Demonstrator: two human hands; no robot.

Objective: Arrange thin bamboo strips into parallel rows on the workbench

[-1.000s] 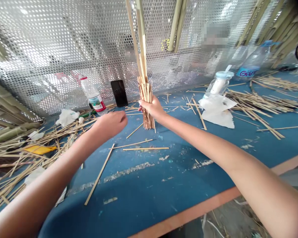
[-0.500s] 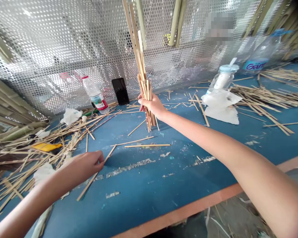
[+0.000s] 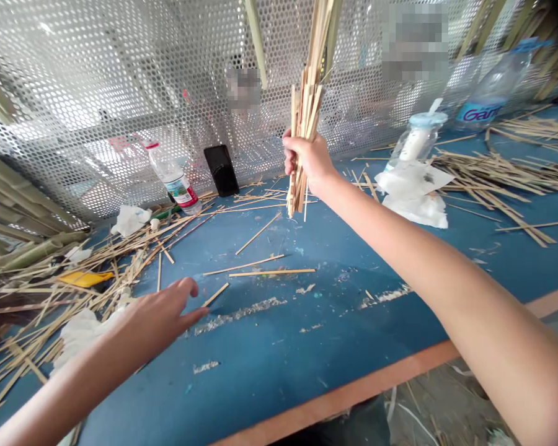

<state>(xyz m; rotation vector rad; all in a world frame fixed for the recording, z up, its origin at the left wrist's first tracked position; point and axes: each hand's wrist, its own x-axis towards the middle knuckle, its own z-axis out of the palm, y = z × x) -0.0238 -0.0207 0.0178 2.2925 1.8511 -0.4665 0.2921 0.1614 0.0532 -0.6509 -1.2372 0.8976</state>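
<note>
Where the bundle is: leaning slightly to the right at its top, the bundle of pale strips point(image 3: 307, 111) stands in the right hand point(image 3: 314, 158), in front of the perforated panel point(image 3: 167, 80); whether its lower ends touch the counter point(image 3: 279, 384) I cannot tell.
Right hand: closed around the lower part of the bundle, thumb across the near side.
Left hand point(image 3: 167, 310): open low over the counter, thumb and forefinger spread, nothing visibly gripped; a loose strip point(image 3: 217, 293) lies just beyond the thumb, and contact cannot be made out.
Other strips: a lone strip point(image 3: 273, 271) lies flat near the middle, with the left heap point(image 3: 97, 266) and the right heap point(image 3: 506, 179) to either side.
Bundle risk: the strips end unevenly and no tie can be made out, so a slackened grip could let some slide down or fan out.
Top-end risk: the longest strips run out of view upward, and a sharp tilt could scrape them along the panel.
Loose-strip risk: being thin and flat, it could skid away if fingertips press on it rather than pinch its edges.
Phone risk: the phone point(image 3: 221, 170) is propped near the panel, so a bump there could topple it.
</note>
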